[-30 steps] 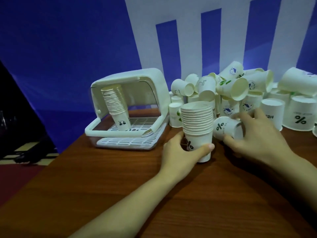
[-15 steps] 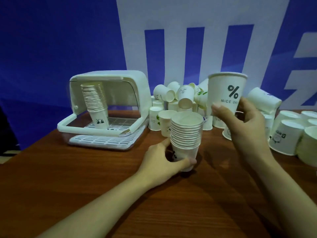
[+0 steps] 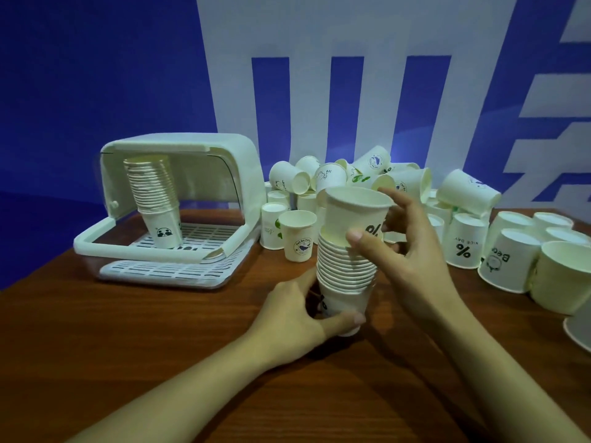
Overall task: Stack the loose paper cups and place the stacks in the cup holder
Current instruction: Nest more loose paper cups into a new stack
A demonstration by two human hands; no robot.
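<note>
A stack of white paper cups (image 3: 347, 266) stands on the wooden table (image 3: 160, 346) in front of me. My left hand (image 3: 297, 318) grips the bottom cup of that stack. My right hand (image 3: 406, 251) holds a larger cup with a % mark (image 3: 355, 215), sitting in the top of the stack. The white cup holder (image 3: 179, 212) stands open at the left, with a tilted stack of cups (image 3: 153, 199) inside it. Several loose cups (image 3: 335, 177) lie piled behind the stack.
More cups stand upside down at the right (image 3: 463, 244), some large ones near the table's right edge (image 3: 563, 276). One small cup (image 3: 299, 239) stands upright between the holder and my stack. A blue and white wall closes the back.
My right hand picked up the % cup, raised it upright, then brought it down into the top of the stack. My left hand kept hold of the stack's base.
</note>
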